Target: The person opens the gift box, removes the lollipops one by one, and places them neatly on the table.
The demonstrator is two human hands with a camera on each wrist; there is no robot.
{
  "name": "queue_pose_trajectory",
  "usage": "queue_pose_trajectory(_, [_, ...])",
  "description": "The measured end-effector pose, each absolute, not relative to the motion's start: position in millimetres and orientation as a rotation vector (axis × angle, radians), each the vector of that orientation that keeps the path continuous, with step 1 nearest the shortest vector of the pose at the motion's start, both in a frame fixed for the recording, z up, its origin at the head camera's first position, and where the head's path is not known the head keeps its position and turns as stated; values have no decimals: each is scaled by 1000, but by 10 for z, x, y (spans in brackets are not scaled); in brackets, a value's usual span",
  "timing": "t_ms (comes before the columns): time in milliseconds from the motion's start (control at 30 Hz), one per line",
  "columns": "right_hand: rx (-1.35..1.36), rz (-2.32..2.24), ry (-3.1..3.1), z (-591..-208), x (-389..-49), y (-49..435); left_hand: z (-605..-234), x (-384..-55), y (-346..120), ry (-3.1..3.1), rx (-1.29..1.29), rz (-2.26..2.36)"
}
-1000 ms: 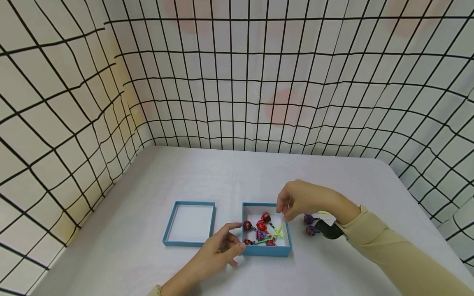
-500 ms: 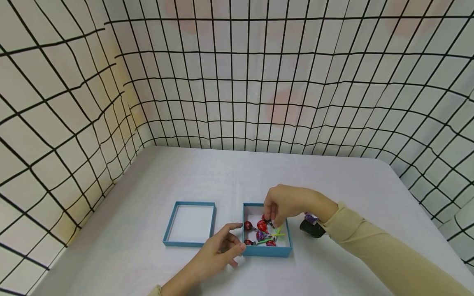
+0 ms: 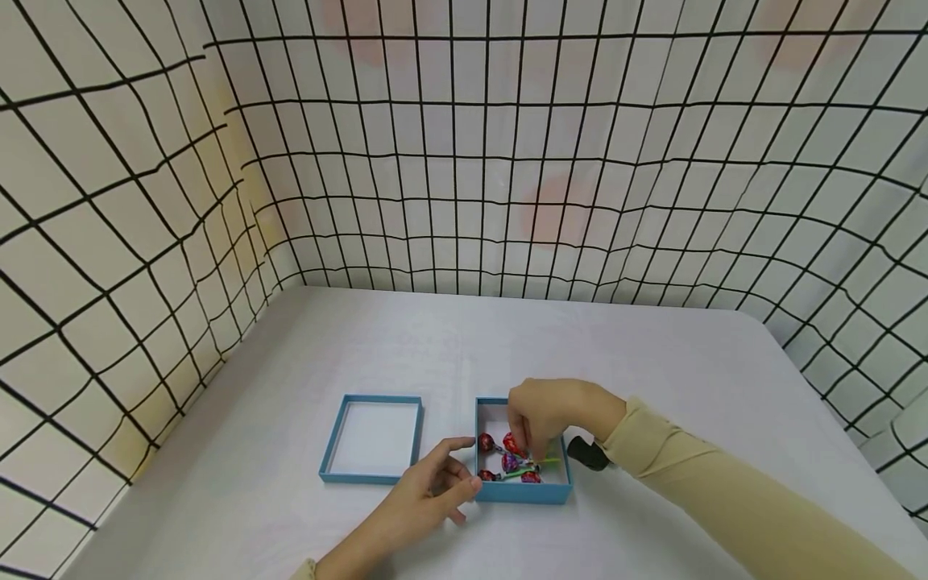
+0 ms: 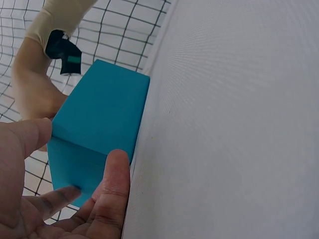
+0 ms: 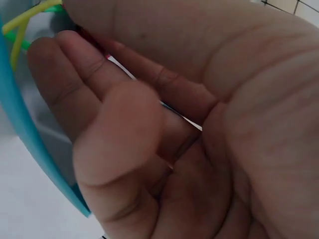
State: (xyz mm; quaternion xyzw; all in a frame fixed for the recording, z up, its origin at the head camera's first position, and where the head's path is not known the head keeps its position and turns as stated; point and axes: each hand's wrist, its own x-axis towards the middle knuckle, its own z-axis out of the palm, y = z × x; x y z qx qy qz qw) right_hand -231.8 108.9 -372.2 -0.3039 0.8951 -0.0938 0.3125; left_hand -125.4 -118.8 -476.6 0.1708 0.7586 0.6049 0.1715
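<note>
A blue box [image 3: 524, 492] holds several wrapped lollipops [image 3: 511, 461], red and purple, with yellow and green sticks. My left hand [image 3: 428, 487] rests at its near left corner; in the left wrist view, extended fingers [image 4: 117, 172] touch the blue walls. My right hand [image 3: 544, 411] reaches down into the box from the right, fingers bent downward among the lollipops. In the right wrist view, yellow and green sticks [image 5: 20, 25] show beside the fingers [image 5: 55, 74]. The hand hides its own fingertips, so whether they pinch a lollipop is unclear.
Left of the box lies its shallow blue-edged lid [image 3: 373, 439], white inside up. A white cloth covers the table [image 3: 435, 346]. Black netting [image 3: 471, 153] stands along the back and sides. A black wrist device [image 3: 589, 453] sits under the right sleeve.
My right hand has moved left and down, from the box's right edge into it. It now covers a red lollipop near the back. My left hand and the box stay nearly still.
</note>
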Motion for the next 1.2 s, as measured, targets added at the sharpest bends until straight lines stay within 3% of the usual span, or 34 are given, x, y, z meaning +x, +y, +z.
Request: queue_pose_trajectory(1200, [-757, -209, 2434, -3867, -2191, 1060, -4746, -1246, -1172, 2153, 453, 1731])
